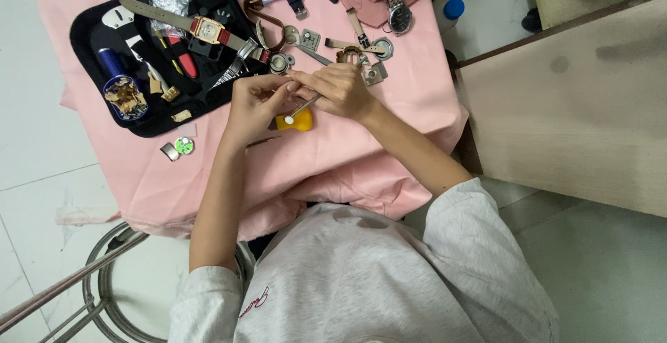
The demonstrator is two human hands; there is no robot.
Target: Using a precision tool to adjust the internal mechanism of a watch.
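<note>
Here, both hands meet over the middle of the pink-draped surface (pixel 417 107). The left hand (pixel 253 110) is curled, its fingertips pinched on something too small to identify. The right hand (pixel 344 91) is closed around a thin metal tool (pixel 303 107), whose tip points at a small white disc (pixel 289 120) on a yellow holder (pixel 295 121) just below the hands. A black tool tray (pixel 90 37) lies toward the far left corner, with a square-faced wristwatch (pixel 207 30) across it. Loose watch parts (pixel 309 39) lie just beyond the hands.
</note>
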